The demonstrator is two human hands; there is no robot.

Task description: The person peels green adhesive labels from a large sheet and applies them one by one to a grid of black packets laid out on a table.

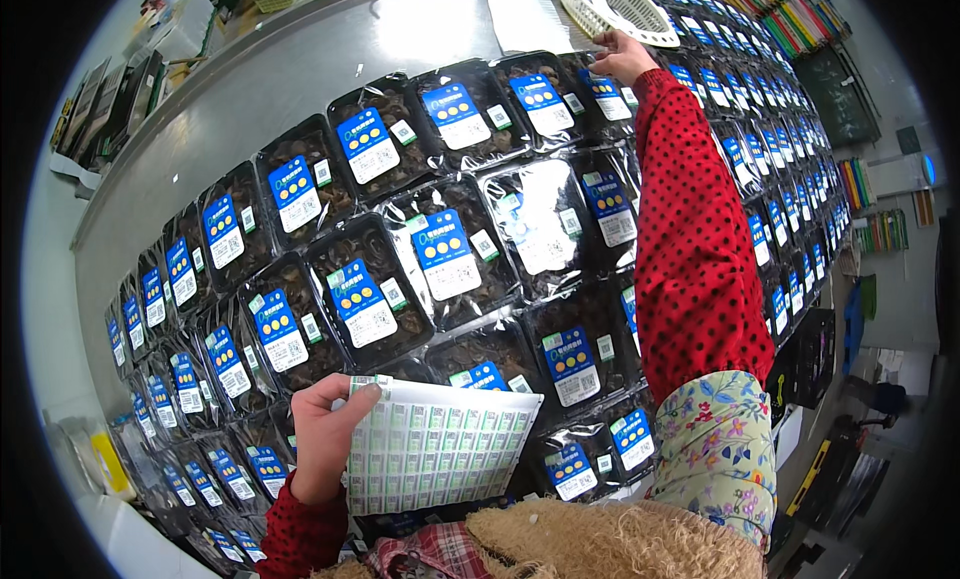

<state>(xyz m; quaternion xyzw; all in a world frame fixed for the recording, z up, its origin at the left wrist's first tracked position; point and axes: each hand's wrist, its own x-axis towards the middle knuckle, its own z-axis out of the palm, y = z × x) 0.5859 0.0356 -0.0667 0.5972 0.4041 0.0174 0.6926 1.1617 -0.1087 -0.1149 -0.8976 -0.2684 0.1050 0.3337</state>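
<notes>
My left hand point(328, 429) pinches the top left corner of a sheet of small green-and-white stickers point(442, 448), each with a printed code. The sheet lies tilted in front of my body, over the nearer packs. My right hand point(625, 58) is stretched far forward over a film-wrapped black tray point(604, 91) in the farthest row, fingers bent close to its upper edge. Whether a sticker is between those fingers is too small to tell. Dark, mushroom-like food fills the wrapped trays, such as this pack point(367, 144) with a blue-and-white label point(367, 145) and a small code sticker point(403, 133).
Wrapped trays cover most of the steel table point(285, 76) in close rows. A cream plastic basket point(637, 16) stands beyond my right hand, beside a white sheet point(525, 16). Plastic containers point(176, 24) sit past the table's far edge. Coloured crates point(799, 16) are stacked at upper right.
</notes>
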